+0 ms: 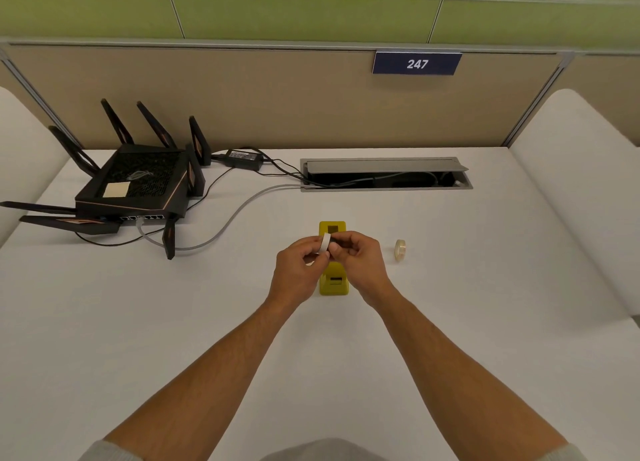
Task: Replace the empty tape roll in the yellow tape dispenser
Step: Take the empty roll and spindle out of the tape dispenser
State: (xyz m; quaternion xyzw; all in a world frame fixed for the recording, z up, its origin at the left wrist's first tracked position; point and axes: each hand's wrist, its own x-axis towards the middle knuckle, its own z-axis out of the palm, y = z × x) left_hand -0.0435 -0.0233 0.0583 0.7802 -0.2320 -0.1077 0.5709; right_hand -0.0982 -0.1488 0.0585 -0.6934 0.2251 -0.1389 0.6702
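The yellow tape dispenser (pixel 333 285) stands on the white desk, its middle hidden behind my hands. Just above it, my left hand (pixel 300 270) pinches a thin white ring, the empty tape roll (pixel 325 243). My right hand (pixel 360 259) grips a small dark piece (pixel 334 242) right against that ring; whether the piece sits inside the ring I cannot tell. A clear full tape roll (pixel 400 250) stands on edge on the desk, to the right of my right hand and apart from it.
A black router (pixel 138 186) with several antennas sits at the left, its grey and black cables running to an open cable hatch (pixel 386 176) at the back. A beige partition with a "247" sign (pixel 416 64) closes the far side.
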